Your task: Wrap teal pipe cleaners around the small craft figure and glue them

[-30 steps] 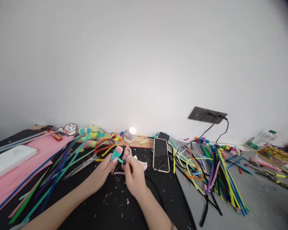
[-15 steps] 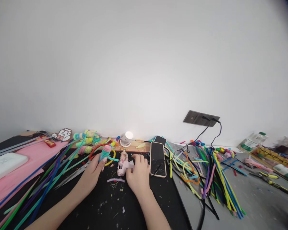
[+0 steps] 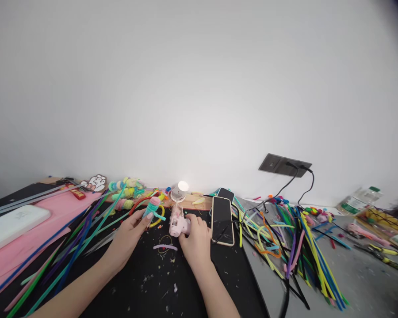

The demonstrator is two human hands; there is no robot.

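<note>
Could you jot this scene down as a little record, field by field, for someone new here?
Left hand: holds a pink-and-teal roll
Right hand: grips the handle of a pink gun-shaped tool
Black surface: lilac strip lies near the tool, apart from both hands
Beyond the tool: white cup-like object, bright on top
Wall: dark socket plate, two plugs in

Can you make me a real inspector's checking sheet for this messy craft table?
Surface: black mat, dotted with small pale scraps.
Job's things: fuzzy pink-and-teal roll with a teal strand sticking out; pink glue gun beside it.
Clutter: pipe cleaners on both sides, scissors partly hidden by the left arm, two phones.
Fingers: left fingers hold the roll; right fingers grip the gun's handle.
Cables: two black cables plugged into the wall socket.
Surroundings: pale wall behind; green-capped bottle far right.
</note>
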